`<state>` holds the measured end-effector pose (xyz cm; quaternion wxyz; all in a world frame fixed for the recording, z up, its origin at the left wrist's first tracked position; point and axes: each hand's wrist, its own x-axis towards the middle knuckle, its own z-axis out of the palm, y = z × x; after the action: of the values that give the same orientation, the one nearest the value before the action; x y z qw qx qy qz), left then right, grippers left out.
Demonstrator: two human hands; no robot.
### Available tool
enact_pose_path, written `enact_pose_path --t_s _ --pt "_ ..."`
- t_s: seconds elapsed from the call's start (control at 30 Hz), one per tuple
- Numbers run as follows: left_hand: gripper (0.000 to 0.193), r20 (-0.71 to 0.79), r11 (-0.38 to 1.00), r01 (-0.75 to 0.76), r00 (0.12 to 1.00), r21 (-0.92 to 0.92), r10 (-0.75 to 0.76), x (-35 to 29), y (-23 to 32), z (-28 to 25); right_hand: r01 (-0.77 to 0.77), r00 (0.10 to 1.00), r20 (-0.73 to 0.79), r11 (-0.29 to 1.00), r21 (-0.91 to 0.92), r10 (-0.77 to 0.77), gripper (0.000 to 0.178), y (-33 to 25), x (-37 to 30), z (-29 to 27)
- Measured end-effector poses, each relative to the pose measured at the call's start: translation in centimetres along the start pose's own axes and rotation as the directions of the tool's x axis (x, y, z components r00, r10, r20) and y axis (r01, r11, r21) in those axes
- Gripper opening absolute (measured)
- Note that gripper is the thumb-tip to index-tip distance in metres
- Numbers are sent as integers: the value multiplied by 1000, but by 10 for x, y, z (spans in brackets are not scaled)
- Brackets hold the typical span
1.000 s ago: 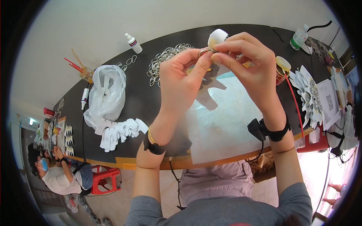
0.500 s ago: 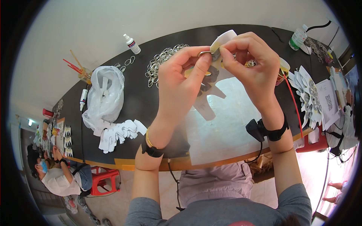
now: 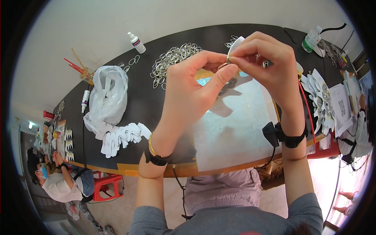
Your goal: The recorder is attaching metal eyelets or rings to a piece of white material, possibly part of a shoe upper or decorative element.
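While pinching a metal ring (image 3: 223,65) in left hand (image 3: 188,84) and a white strip (image 3: 235,46) in right hand (image 3: 274,64), both at one o'clock, apparently joining them. Probably calls next for steady alignment.

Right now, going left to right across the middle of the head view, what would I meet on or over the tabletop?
Clear plastic bag → upright white bottle → left hand → right hand → fanned white pieces → printed sheet.
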<state>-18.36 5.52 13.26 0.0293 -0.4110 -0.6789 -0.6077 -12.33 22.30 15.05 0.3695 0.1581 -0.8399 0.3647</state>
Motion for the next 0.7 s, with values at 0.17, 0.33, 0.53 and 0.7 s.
enact_pose_path --t_s 0.17,0.33,0.53,0.7 --pt "14 -26 1000 -7 1000 14 7 0 -4 0 -142 988 -57 987 79 146 11 -12 1 3" --pt "13 -110 978 74 989 -197 -97 1 0 0 -170 972 -148 982 81 180 15 -14 -5 9" --pt "15 -214 949 20 973 -314 -91 2 0 -3 -219 962 -130 962 166 241 14 -11 -8 17" --pt "14 -258 995 -87 963 -45 72 1 -5 -2 -237 955 -122 944 231 270 12 -12 -8 19"
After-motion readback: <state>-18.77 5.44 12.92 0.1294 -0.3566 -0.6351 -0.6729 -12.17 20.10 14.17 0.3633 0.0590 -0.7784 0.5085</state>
